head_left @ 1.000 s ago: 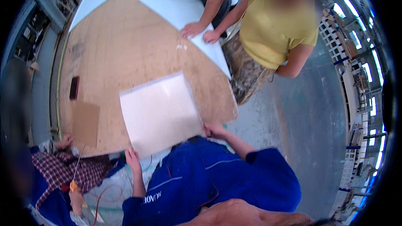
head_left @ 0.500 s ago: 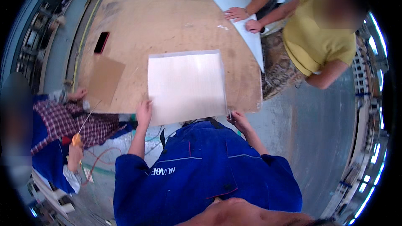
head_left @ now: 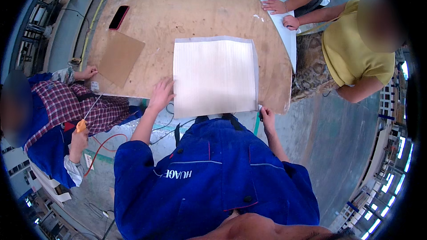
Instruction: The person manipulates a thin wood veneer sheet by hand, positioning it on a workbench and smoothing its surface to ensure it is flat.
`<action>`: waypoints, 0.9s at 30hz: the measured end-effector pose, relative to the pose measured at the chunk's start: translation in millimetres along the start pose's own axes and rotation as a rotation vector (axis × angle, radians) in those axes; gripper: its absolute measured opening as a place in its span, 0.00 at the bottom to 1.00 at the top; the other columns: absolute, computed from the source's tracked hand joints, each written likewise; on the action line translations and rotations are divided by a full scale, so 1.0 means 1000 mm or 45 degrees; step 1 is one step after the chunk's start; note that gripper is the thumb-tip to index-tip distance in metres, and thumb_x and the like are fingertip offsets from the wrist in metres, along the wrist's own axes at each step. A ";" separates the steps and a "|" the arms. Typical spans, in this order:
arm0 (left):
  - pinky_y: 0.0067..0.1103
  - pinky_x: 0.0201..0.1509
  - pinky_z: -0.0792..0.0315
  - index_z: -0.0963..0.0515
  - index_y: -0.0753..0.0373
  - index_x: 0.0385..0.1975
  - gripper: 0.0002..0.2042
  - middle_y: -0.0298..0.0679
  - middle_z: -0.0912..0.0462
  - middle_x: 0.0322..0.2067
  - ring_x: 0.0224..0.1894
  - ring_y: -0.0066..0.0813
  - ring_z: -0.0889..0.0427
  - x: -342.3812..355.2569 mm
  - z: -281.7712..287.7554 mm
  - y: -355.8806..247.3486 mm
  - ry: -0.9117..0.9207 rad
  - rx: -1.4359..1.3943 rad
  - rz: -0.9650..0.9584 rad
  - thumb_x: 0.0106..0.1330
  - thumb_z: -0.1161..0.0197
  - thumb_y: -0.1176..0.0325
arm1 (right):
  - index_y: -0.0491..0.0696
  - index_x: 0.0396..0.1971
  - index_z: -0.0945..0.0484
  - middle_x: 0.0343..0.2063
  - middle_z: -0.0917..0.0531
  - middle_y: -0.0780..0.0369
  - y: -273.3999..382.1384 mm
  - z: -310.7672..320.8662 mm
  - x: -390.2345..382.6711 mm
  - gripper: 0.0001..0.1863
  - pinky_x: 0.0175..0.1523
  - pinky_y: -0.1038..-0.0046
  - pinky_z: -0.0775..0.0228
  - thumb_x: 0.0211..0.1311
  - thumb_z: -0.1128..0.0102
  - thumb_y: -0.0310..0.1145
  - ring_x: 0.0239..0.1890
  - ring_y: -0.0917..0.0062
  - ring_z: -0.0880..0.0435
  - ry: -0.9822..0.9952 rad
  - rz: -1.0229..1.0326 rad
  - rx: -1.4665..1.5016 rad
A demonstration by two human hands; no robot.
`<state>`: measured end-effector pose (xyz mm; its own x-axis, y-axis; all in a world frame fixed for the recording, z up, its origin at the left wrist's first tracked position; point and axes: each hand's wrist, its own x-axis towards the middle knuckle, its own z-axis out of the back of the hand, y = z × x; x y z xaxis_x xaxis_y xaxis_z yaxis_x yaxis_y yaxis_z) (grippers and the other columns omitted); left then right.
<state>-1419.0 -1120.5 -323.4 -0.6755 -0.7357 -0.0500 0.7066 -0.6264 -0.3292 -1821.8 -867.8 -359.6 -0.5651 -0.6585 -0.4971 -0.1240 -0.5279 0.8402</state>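
A pale, nearly square sheet with a grey strip along its far and right edges lies on the wooden tabletop, its near edge overhanging toward my body. My left hand rests at the sheet's left edge, fingers stretched out and tips touching it. Just off the sheet's near right corner, my right hand is closed round a small slim tool with a light tip; most of it is hidden by the fingers, so its kind is unclear.
A brown rectangular panel and a phone lie at left. There a person in checks holds an orange-handled tool. On the right, two people stand by a white sheet, hands on it. A red hose crosses the floor.
My left hand has gone from a pinch low on the sheet's left edge to lying with fingers outstretched farther up it. My right hand stays by the near right corner. The whole view has shifted.
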 end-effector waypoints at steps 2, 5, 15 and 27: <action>0.36 0.60 0.46 0.37 0.59 0.54 0.29 0.44 0.41 0.57 0.59 0.42 0.42 0.002 -0.002 -0.003 -0.019 -0.056 -0.013 0.50 0.37 0.62 | 0.43 0.31 0.25 0.19 0.27 0.70 0.005 -0.001 0.009 0.12 0.24 0.84 0.41 0.60 0.48 0.38 0.20 0.88 0.32 -0.029 0.061 -0.041; 0.36 0.61 0.47 0.38 0.61 0.55 0.30 0.44 0.42 0.58 0.60 0.42 0.43 0.008 -0.002 -0.011 0.001 -0.090 -0.038 0.51 0.37 0.61 | 0.42 0.32 0.24 0.21 0.25 0.70 0.008 0.002 0.022 0.13 0.27 0.83 0.38 0.60 0.48 0.38 0.23 0.87 0.30 -0.029 0.073 -0.096; 0.37 0.64 0.52 0.40 0.63 0.56 0.37 0.42 0.44 0.59 0.62 0.40 0.47 0.021 -0.009 -0.010 0.142 -0.005 0.041 0.45 0.33 0.60 | 0.46 0.29 0.24 0.16 0.29 0.73 0.017 0.017 0.053 0.10 0.22 0.85 0.45 0.60 0.48 0.37 0.17 0.90 0.35 -0.104 0.084 -0.298; 0.32 0.65 0.51 0.45 0.64 0.59 0.39 0.41 0.44 0.60 0.63 0.37 0.48 0.023 -0.003 -0.026 0.216 0.061 0.083 0.47 0.34 0.60 | 0.45 0.32 0.23 0.22 0.25 0.72 0.021 0.024 0.048 0.08 0.26 0.86 0.42 0.59 0.45 0.34 0.21 0.90 0.33 0.043 0.031 -0.178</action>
<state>-1453.4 -1120.5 -318.4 -0.6507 -0.7238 -0.2294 0.7567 -0.5931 -0.2749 -1871.3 -897.8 -360.9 -0.5388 -0.6882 -0.4859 0.0054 -0.5795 0.8149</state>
